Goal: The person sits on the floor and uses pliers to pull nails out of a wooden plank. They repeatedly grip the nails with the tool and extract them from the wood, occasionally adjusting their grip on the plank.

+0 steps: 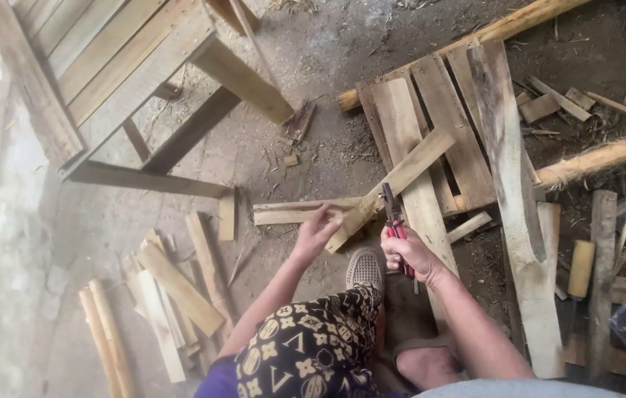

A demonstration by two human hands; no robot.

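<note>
My left hand [318,230] grips the near end of a short wooden plank [394,184] that lies slanted across a stack of flat boards [467,140]. My right hand [408,253] is closed around the red handles of a pair of pliers [392,215], whose dark jaws press against the plank's lower edge. My grey shoe [366,269] sits on the ground just below the plank, between both hands. My other foot [423,361] rests lower right.
A wooden frame [128,81] stands at upper left. Loose slats [180,295] and round sticks [106,339] lie at lower left. Long poles [593,158] and scrap wood cover the right side, with a wooden-handled tool [580,269] among boards. The dirt floor is littered with chips.
</note>
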